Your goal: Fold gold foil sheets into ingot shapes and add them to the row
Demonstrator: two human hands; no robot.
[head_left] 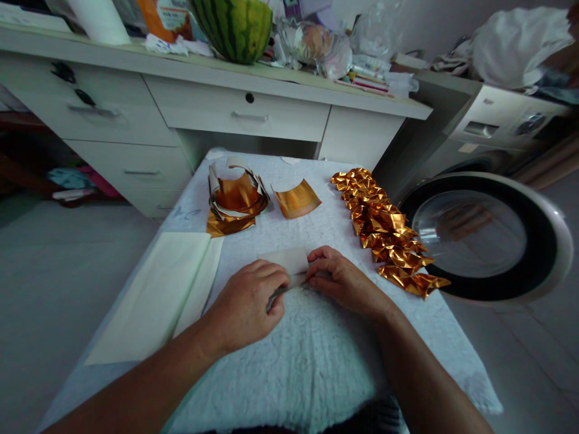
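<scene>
A small pale sheet of paper (289, 260) lies at the near middle of the cloth-covered table, its near edge rolled or folded up. My left hand (256, 298) grips the left end of that edge, fingers curled over it. At the right end, my right hand (333, 274) pinches the same sheet with its fingertips. Beyond my hands rests a single curved gold foil sheet (297, 200). Left of it stands a curled stack of gold foil sheets (237, 193). Several twisted gold foil pieces (384, 226) overlap in a row on the right.
Large pale paper sheets (154, 295) lie along the table's left side. Behind stands a white desk (271, 81) bearing a watermelon (233, 27) and plastic bags. An open round washing machine door (484, 235) reaches close to the table's right edge.
</scene>
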